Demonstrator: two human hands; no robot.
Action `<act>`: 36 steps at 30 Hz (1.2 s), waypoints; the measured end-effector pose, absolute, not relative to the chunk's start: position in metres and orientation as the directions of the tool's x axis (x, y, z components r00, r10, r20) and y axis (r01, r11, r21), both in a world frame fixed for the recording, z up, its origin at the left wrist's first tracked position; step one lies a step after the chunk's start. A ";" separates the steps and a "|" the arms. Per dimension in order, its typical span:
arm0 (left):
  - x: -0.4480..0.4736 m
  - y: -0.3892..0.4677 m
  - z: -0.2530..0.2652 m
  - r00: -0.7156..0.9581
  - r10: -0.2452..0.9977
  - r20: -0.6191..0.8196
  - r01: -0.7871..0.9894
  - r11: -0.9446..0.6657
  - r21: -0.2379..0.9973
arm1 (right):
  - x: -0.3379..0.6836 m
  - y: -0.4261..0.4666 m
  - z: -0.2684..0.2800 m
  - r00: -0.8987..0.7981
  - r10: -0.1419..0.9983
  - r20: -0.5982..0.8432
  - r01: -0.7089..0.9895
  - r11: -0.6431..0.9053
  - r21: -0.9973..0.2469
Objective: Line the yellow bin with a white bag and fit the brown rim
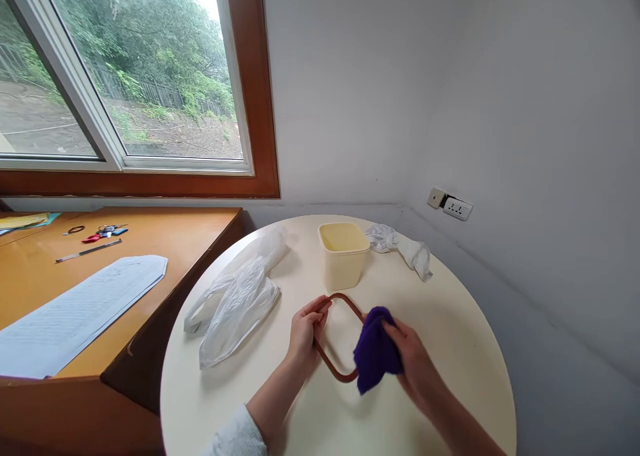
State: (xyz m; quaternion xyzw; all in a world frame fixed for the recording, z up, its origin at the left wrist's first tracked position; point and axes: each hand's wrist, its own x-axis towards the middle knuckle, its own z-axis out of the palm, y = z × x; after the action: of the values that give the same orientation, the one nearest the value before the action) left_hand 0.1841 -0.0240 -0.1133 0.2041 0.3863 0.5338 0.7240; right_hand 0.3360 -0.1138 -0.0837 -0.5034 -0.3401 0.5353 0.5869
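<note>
A brown ring frame, squarish with rounded corners [327, 361], is held above the round table. My left hand [302, 336] is closed around its left side. My right hand [414, 361] grips a purple cloth [376, 353], which lies over the frame's right side and hides that part of it. Just beyond the frame stands a cream plastic bin [345, 271], upright with its top uncovered. The fingertips of my right hand are partly covered by the cloth.
On the cream round table [450, 376], a crumpled white plastic bag [243, 309] lies left and another crumpled bag [414, 256] at the back right. The wooden desk [195, 233] at left carries papers [85, 309], a pen [89, 251] and small items. A wall socket [457, 208] is at right.
</note>
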 end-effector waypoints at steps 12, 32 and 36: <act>0.183 -0.028 -0.107 0.148 0.900 -0.411 -0.508 0.426 0.749 | 0.482 -0.071 -0.110 0.370 0.895 -0.250 0.167 -0.329 -0.929; 0.183 -0.031 -0.107 0.212 0.901 -0.379 -0.513 0.433 0.741 | 0.436 -0.074 -0.123 0.249 0.951 0.184 0.625 -0.013 -0.781; 0.181 -0.031 -0.108 0.223 0.911 -0.347 -0.533 0.412 0.739 | 0.378 -0.085 -0.117 0.070 0.996 0.052 0.472 0.013 -0.882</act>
State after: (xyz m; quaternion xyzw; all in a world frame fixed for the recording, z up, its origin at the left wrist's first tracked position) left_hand 0.1814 -0.0310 -0.1082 0.2418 0.3908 0.4854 0.7438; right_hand 0.3779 -0.0850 -0.1168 -0.6178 -0.5940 0.3346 0.3919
